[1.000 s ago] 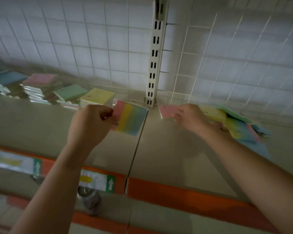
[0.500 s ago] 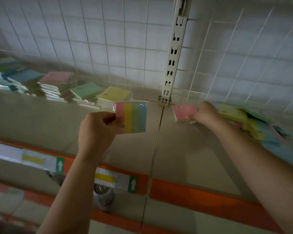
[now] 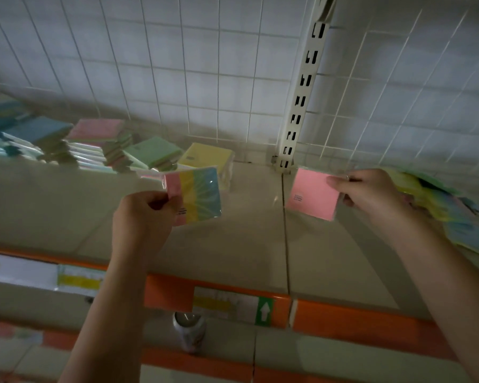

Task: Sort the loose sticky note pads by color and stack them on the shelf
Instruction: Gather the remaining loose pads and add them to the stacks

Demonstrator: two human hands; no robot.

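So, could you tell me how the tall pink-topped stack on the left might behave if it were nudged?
The pink-topped stack looks uneven, with pads offset, so it may topple. The wrappers look glossy, so pads could slide apart. The green pad leaning beside it might shift too.

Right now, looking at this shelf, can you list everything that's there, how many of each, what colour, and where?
striped pad: one, pink, yellow, green and blue bands, wrapped in clear film, held above the shelf left of centre
pink pad: one, pink, held above the shelf right of centre
sorted stacks: several, topped blue, pink, green and yellow, at the back left of the shelf
loose pile: count unclear, mixed yellow, green, blue, at far right behind the right wrist
shelf: one, beige with an orange front edge
price labels: a few, white and yellow, on the front edge
wire grid: white, behind the shelf
can: one, pale, below the shelf
left hand: grips the striped pad
right hand: pinches the pink pad
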